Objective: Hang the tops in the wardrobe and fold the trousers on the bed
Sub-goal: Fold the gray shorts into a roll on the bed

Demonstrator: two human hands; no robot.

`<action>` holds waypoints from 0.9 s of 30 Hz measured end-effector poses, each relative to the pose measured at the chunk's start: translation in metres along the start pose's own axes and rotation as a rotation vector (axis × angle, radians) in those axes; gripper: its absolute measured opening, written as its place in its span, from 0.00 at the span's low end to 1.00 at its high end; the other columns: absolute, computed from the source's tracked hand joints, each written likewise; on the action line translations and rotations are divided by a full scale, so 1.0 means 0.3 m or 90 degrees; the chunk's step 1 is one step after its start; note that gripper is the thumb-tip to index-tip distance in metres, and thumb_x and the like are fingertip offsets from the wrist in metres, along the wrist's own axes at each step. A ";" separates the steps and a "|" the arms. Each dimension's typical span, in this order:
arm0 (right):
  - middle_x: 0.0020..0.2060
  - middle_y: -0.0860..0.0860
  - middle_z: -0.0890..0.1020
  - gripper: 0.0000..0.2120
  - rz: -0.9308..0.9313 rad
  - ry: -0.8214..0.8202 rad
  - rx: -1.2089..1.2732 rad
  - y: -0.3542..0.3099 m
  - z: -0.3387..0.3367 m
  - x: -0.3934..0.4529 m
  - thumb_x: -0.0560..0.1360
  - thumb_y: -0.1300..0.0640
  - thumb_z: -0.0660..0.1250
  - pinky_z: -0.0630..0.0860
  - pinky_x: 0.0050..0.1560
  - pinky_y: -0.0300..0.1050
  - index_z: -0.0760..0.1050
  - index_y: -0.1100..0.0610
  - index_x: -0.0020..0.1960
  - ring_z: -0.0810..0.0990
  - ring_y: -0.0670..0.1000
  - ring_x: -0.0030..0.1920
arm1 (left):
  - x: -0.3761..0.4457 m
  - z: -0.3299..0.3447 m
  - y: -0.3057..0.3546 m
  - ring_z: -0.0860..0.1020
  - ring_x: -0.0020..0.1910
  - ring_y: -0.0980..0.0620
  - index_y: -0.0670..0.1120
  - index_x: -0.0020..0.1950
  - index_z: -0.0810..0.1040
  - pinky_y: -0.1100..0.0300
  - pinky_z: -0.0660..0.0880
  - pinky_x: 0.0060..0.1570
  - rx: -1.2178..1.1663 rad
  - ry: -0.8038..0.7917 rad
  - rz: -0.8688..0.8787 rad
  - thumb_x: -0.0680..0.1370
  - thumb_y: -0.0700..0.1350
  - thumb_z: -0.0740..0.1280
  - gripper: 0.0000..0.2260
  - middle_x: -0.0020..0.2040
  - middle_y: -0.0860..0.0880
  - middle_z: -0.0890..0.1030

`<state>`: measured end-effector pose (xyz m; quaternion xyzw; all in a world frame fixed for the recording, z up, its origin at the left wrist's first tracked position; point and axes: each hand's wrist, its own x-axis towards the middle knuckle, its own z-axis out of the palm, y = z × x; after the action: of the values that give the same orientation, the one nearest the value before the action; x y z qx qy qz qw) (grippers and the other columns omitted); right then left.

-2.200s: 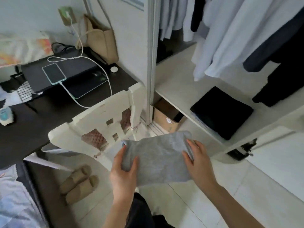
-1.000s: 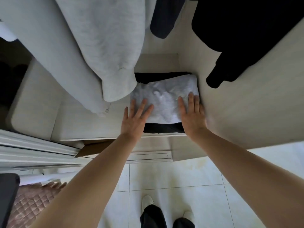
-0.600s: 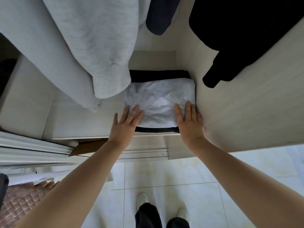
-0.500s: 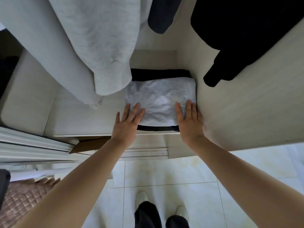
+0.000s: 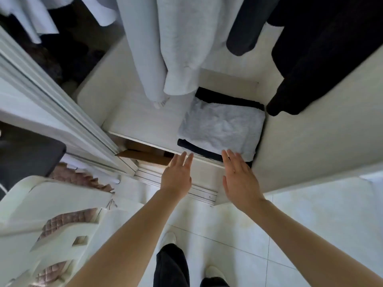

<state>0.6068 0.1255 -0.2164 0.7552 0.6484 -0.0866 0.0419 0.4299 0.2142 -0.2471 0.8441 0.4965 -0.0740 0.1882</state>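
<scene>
Folded grey trousers (image 5: 221, 127) lie on a folded black garment (image 5: 226, 97) on the wardrobe shelf (image 5: 145, 121), against the right wall. My left hand (image 5: 178, 175) hovers flat, fingers straight, just in front of the shelf edge and holds nothing. My right hand (image 5: 240, 175) is also flat with its fingers straight. Its fingertips reach the near edge of the stack. Grey tops (image 5: 178, 42) and black tops (image 5: 323, 50) hang above the shelf.
The sliding wardrobe door (image 5: 56, 112) runs along the left. A cardboard box (image 5: 145, 155) sits under the shelf. A white chair (image 5: 51, 220) with a quilted pad stands at the lower left. Pale floor tiles (image 5: 310, 220) lie below, with my feet at the bottom.
Both hands have drawn back off the grey trousers toward the shelf edge, leaving them on the black garment. The view has swung left, so the chair and door show.
</scene>
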 end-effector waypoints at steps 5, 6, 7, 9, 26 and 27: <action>0.76 0.57 0.60 0.30 -0.137 -0.007 0.043 -0.006 0.023 -0.206 0.81 0.53 0.56 0.59 0.75 0.50 0.49 0.60 0.78 0.57 0.57 0.76 | -0.329 0.070 0.091 0.71 0.70 0.47 0.53 0.79 0.55 0.51 0.75 0.62 -0.203 0.131 -0.217 0.82 0.44 0.60 0.27 0.75 0.49 0.68; 0.75 0.57 0.62 0.30 -0.150 -0.017 0.048 -0.006 0.024 -0.245 0.81 0.53 0.57 0.60 0.74 0.51 0.50 0.60 0.78 0.58 0.57 0.76 | -0.393 0.088 0.117 0.75 0.66 0.47 0.55 0.79 0.55 0.52 0.77 0.58 -0.236 0.161 -0.256 0.82 0.45 0.60 0.27 0.72 0.49 0.71; 0.75 0.57 0.63 0.30 -0.167 -0.031 0.054 -0.017 0.017 -0.283 0.81 0.52 0.57 0.60 0.74 0.50 0.50 0.59 0.78 0.59 0.57 0.75 | -0.464 0.103 0.147 0.77 0.62 0.48 0.56 0.79 0.55 0.53 0.78 0.55 -0.271 0.187 -0.295 0.82 0.45 0.60 0.26 0.69 0.50 0.74; 0.75 0.55 0.62 0.29 -0.217 -0.054 0.072 -0.071 -0.007 -0.374 0.81 0.50 0.55 0.58 0.75 0.47 0.50 0.58 0.78 0.59 0.54 0.76 | -0.651 0.126 0.212 0.79 0.57 0.51 0.58 0.77 0.57 0.56 0.79 0.51 -0.329 0.236 -0.382 0.82 0.46 0.59 0.25 0.64 0.53 0.77; 0.69 0.51 0.69 0.24 -0.797 -0.237 0.144 -0.683 -0.002 -1.277 0.82 0.52 0.55 0.68 0.65 0.44 0.57 0.57 0.76 0.67 0.51 0.67 | -1.960 0.387 0.559 0.78 0.37 0.56 0.55 0.66 0.71 0.50 0.77 0.38 -0.580 0.705 -0.942 0.81 0.43 0.61 0.15 0.40 0.54 0.80; 0.69 0.51 0.69 0.24 -0.846 -0.256 0.129 -0.712 0.014 -1.396 0.82 0.53 0.55 0.67 0.65 0.43 0.57 0.56 0.76 0.67 0.50 0.68 | -2.065 0.440 0.608 0.77 0.36 0.57 0.55 0.65 0.72 0.52 0.77 0.37 -0.583 0.743 -0.995 0.80 0.43 0.61 0.14 0.39 0.54 0.80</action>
<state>0.3354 -0.2490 -0.1326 0.1686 0.9411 -0.2918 0.0289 0.2888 -0.4190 -0.1304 0.0471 0.8919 0.4332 0.1207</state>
